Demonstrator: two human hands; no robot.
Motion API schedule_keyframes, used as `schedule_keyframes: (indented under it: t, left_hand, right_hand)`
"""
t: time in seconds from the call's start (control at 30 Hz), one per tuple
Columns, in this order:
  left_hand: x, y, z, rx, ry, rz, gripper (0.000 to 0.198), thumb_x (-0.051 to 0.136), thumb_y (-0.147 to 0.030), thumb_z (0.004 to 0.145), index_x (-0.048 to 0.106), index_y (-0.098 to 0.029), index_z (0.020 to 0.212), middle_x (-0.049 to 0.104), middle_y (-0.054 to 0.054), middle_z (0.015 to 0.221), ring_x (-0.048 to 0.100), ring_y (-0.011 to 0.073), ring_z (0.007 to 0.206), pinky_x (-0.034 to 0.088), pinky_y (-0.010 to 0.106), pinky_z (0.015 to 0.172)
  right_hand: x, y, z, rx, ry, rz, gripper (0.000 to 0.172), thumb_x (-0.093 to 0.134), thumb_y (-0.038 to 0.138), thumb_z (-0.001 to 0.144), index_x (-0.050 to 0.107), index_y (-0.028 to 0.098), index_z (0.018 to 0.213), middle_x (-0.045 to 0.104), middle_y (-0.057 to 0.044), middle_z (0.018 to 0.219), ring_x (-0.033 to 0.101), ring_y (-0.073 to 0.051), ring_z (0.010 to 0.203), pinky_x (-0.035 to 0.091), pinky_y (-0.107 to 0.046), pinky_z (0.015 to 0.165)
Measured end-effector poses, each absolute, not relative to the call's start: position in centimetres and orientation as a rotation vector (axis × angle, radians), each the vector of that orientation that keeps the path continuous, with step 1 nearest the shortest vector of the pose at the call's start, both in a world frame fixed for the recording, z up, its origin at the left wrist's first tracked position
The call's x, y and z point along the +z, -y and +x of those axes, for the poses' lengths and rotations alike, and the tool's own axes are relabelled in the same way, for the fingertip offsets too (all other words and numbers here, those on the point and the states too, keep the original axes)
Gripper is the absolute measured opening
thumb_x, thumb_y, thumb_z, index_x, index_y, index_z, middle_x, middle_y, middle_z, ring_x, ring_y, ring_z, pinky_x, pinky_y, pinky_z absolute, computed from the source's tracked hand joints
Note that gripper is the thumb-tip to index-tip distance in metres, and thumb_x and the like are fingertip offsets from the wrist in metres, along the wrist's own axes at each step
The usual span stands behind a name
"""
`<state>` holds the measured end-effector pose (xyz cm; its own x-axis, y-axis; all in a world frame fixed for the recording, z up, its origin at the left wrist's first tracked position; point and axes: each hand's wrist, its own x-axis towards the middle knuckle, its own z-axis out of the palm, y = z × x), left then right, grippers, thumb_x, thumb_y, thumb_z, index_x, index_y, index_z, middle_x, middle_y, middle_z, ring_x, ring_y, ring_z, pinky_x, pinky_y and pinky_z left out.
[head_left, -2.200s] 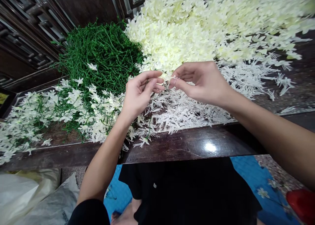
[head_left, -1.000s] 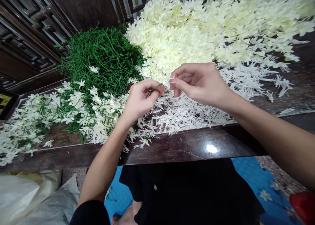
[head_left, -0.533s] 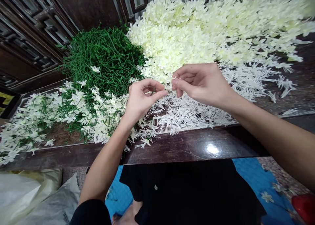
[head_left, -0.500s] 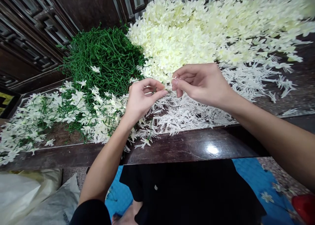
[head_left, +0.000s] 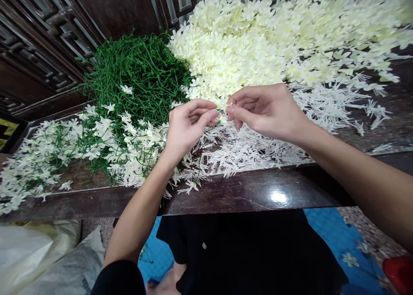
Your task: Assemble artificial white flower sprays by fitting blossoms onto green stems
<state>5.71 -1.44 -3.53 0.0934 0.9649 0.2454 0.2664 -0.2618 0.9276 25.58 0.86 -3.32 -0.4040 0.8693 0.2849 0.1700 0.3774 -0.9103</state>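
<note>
Probably the white flowers (head_left: pixel 101 129) at left, lying near the front edge of the bench (head_left: pixel 226 196), could slip down if the left forearm (head_left: pixel 138 204) brushes them. Next, the green stems (head_left: pixel 138 75) look tangled, so lifting one might drag others. The left hand (head_left: pixel 185 125) has fingertips closed on what seems a thin stem (head_left: pixel 220 121), mostly hidden; just beside, the right hand (head_left: pixel 264 110) pinches a small white piece (head_left: pixel 232 106). A weak pinch could drop either among the white threads (head_left: pixel 251 150) below. About room: flowers crowd the left edge, pale petals (head_left: pixel 238 49) limit reaching forward, and toward the right the shiny front board (head_left: pixel 309 185) leaves more space.
</note>
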Motion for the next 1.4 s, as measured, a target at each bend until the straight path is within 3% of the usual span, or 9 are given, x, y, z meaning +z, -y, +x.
schedule_keyframes:
  t: [0.23,0.53,0.87,1.13,1.27,1.4]
  left_hand:
    - [-3.99,1.53,5.67,1.151,-1.257,1.848,0.007,0.069,-0.019,0.092,0.072,-0.018,0.086,0.078,0.002,0.078,0.075,0.0121,0.072,0.063,0.023,0.070]
    - [-4.26,1.60,5.67,1.158,-1.280,1.903,0.010,0.066,-0.022,0.096,0.067,-0.018,0.087,0.077,0.002,0.078,0.074,0.0118,0.072,0.058,0.022,0.066]
    - [-4.30,1.73,5.74,1.145,-1.259,1.915,0.008,0.064,-0.021,0.094,0.066,-0.019,0.087,0.076,0.001,0.076,0.072,0.0111,0.070,0.059,0.021,0.065]
    - [-4.24,1.49,6.09,1.132,-1.191,1.704,0.011,0.066,-0.016,0.094,0.064,-0.020,0.084,0.077,0.001,0.072,0.073,0.0110,0.066,0.063,0.022,0.066]
    - [-4.06,1.58,6.10,1.153,-1.145,1.667,0.012,0.066,-0.013,0.093,0.064,-0.020,0.084,0.077,0.001,0.071,0.073,0.0110,0.064,0.064,0.022,0.065]
    - [-3.72,1.96,6.32,1.145,-1.184,1.682,0.012,0.066,-0.013,0.093,0.064,-0.020,0.084,0.078,0.001,0.073,0.073,0.0110,0.064,0.064,0.023,0.066]
  right_hand:
    - [-3.49,-0.86,25.68,1.076,1.889,-0.889,0.015,0.080,0.038,0.086,0.073,0.029,0.077,0.068,-0.001,0.062,0.062,-0.023,0.056,0.057,-0.047,0.063]
    - [-4.02,-1.07,25.58,1.066,1.867,-0.894,0.023,0.082,0.048,0.085,0.072,0.028,0.078,0.067,-0.001,0.061,0.061,-0.022,0.054,0.053,-0.045,0.057]
    - [-3.87,-0.83,25.42,1.066,1.841,-0.890,0.022,0.083,0.046,0.084,0.071,0.029,0.077,0.067,-0.001,0.062,0.061,-0.023,0.055,0.052,-0.044,0.057]
    - [-3.88,-1.11,25.55,1.003,1.876,-0.800,0.012,0.079,0.037,0.086,0.074,0.030,0.078,0.077,-0.003,0.086,0.069,-0.026,0.082,0.060,-0.047,0.080]
    - [-3.83,-1.07,25.73,0.974,1.879,-0.741,0.007,0.076,0.030,0.087,0.074,0.030,0.081,0.076,-0.001,0.085,0.068,-0.024,0.078,0.058,-0.044,0.073]
    - [-3.44,-0.75,25.69,0.999,1.895,-0.792,0.011,0.075,0.036,0.088,0.074,0.032,0.078,0.076,-0.003,0.085,0.068,-0.025,0.076,0.059,-0.046,0.070]
